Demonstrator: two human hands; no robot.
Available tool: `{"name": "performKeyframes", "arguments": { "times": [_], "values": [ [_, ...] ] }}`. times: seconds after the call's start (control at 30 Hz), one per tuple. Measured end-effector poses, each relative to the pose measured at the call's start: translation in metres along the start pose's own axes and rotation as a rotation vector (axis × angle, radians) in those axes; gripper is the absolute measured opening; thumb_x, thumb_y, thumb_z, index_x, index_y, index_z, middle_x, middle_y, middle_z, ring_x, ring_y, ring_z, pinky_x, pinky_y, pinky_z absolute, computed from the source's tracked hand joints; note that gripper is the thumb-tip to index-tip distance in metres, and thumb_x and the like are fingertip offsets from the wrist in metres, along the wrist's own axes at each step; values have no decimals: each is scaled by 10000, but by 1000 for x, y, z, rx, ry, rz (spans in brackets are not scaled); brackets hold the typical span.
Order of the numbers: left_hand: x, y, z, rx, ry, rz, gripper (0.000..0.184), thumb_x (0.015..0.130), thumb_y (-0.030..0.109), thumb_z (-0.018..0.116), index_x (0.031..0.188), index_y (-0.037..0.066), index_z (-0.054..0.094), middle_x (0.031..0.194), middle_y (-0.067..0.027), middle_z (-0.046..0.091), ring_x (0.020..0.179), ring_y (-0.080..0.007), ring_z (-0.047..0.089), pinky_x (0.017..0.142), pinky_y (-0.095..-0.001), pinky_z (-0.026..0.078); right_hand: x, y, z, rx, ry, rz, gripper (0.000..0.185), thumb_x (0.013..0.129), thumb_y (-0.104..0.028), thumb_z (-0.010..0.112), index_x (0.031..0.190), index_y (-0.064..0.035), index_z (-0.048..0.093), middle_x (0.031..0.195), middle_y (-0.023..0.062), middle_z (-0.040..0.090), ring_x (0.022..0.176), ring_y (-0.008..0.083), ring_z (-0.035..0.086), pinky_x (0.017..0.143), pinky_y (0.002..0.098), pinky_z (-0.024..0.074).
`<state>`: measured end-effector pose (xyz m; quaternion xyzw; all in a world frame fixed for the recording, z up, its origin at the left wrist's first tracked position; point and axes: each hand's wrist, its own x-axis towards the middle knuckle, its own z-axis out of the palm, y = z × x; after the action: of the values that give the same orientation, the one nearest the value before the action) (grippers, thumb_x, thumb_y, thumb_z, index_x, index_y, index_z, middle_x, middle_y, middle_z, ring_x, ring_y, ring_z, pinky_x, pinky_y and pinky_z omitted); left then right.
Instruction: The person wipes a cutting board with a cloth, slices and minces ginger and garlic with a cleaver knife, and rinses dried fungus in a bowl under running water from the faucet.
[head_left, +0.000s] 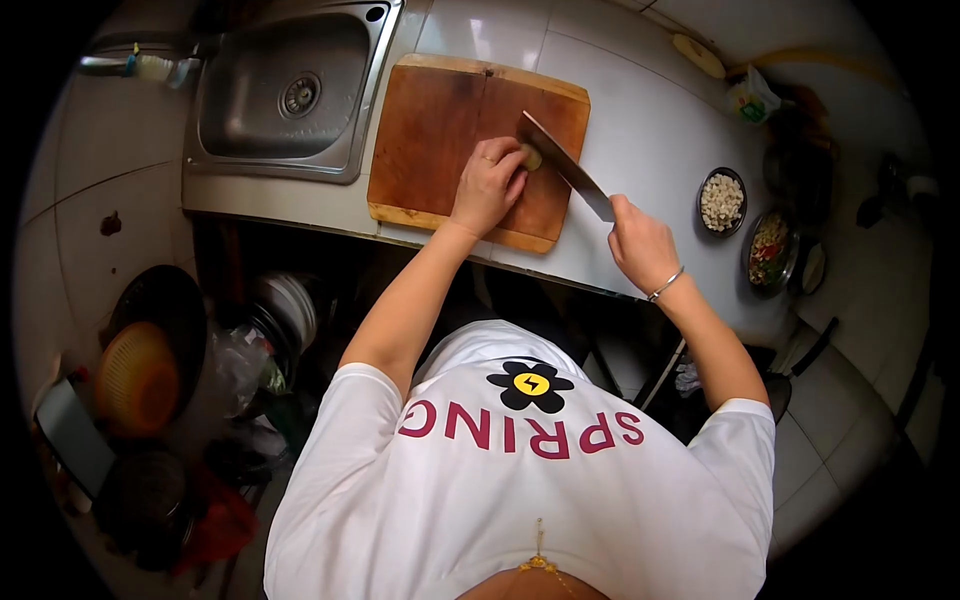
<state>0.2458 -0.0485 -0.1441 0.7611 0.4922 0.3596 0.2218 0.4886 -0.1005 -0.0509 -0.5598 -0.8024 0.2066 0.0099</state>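
Note:
On the wooden cutting board (430, 130), my left hand (488, 183) has its fingers bent and closed round a small pale yellowish-green piece of food (531, 157). Part of that piece is covered by the fingers. My right hand (642, 243) grips the handle of a broad cleaver (570, 168), and the handle is hidden inside the fist. The cleaver's blade slants up and left over the board's right part, with its edge beside the piece of food.
A steel sink (290, 90) lies left of the board. On the white counter (640, 120), to the right, stand a bowl of white diced food (722, 202) and a bowl of mixed chopped food (770, 250). An orange basket (138, 378) is at lower left.

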Motion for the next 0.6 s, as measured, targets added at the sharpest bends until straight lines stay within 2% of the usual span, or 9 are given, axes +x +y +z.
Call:
{"name": "performKeyframes", "arguments": {
  "times": [0.13, 0.23, 0.43, 0.53, 0.6],
  "values": [
    [-1, -6, 2, -40, 31, 25, 162, 746, 45, 707, 891, 67, 637, 977, -63, 609, 920, -282, 588, 772, -378, 511, 19, -1, -17, -166, -164, -14, 161, 815, -41, 538, 943, -52, 441, 697, 130, 611, 611, 336, 612, 517, 442, 479],
    [2, -12, 5, -10, 23, 22, 156, 748, 44, 702, 888, 78, 643, 940, -54, 616, 906, -276, 595, 760, -377, 517, 31, -4, -24, -170, -63, -123, 151, 832, -47, 515, 970, -53, 452, 673, 120, 614, 603, 328, 618, 509, 436, 479],
    [2, -14, 8, -21, 4, -26, 170, 750, 37, 686, 901, 110, 661, 956, -43, 627, 928, -285, 598, 778, -383, 520, 52, -21, -23, -235, -134, -214, 158, 844, -44, 489, 1000, -48, 466, 693, 117, 629, 616, 327, 629, 524, 431, 493],
    [1, -14, 7, -35, -2, -35, 176, 749, 35, 685, 905, 115, 667, 966, -42, 631, 940, -285, 600, 787, -382, 519, 53, -25, -24, -301, -262, -164, 184, 841, -39, 488, 1023, -32, 467, 709, 127, 635, 627, 333, 632, 537, 434, 500],
    [1, -14, 7, -44, 10, -44, 174, 749, 36, 686, 903, 114, 669, 971, -43, 632, 948, -281, 602, 790, -381, 519, 53, -22, -20, -275, -239, -173, 181, 834, -31, 491, 1012, -25, 461, 698, 134, 635, 628, 338, 634, 542, 440, 500]
  ]
}}
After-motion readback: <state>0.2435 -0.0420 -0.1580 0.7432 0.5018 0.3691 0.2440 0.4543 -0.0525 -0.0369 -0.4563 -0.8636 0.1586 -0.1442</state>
